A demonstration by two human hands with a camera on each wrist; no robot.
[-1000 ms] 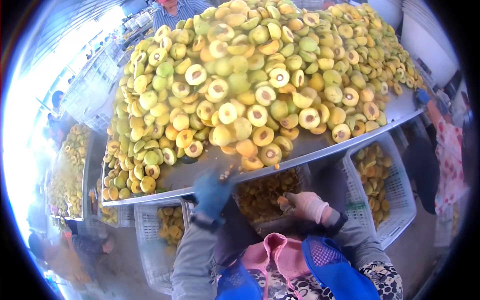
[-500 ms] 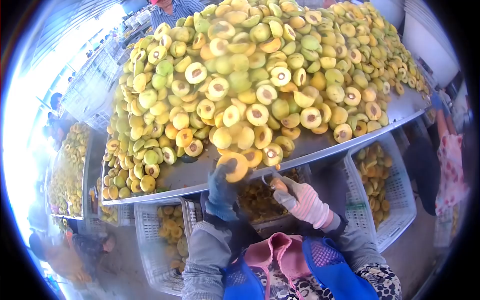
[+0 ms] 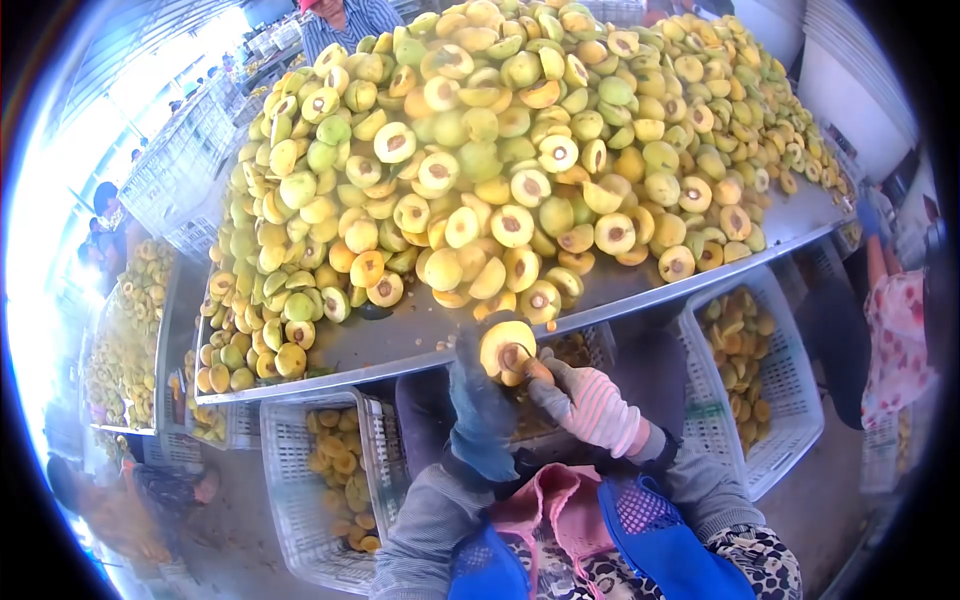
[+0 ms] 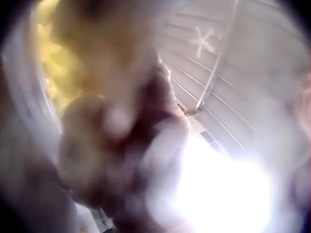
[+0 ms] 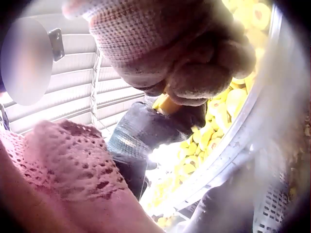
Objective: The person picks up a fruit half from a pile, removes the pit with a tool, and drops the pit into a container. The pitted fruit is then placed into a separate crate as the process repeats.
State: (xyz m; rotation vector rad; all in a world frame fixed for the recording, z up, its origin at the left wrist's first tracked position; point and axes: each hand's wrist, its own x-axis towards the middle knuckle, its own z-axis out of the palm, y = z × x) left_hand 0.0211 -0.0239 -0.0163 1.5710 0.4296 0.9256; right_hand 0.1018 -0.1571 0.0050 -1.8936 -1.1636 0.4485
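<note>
In the head view the left hand [image 3: 478, 415], in a blue-grey glove, holds a yellow fruit half [image 3: 507, 346] just off the table's front edge, its cut face up. The right hand [image 3: 592, 405], in a pale striped glove, grips a small tool by its orange-brown handle [image 3: 538, 371]; the tool's end is at the centre of the fruit half. In the right wrist view the right hand [image 5: 170, 48] has curled fingers, close to the left hand [image 5: 150, 128], with a bit of yellow fruit [image 5: 167, 104] between them. The left wrist view is badly blurred.
Halved fruit [image 3: 480, 160] is heaped on a metal table [image 3: 400, 345]. White baskets with fruit stand at left [image 3: 290, 500] and right [image 3: 790, 390], and a dark container of pieces lies below the hands. Another person [image 3: 345, 25] is behind the heap, others at both sides.
The left hand first reached to the table's edge, took up a fruit half and drew it back. The right hand moved left and brought the tool to the fruit.
</note>
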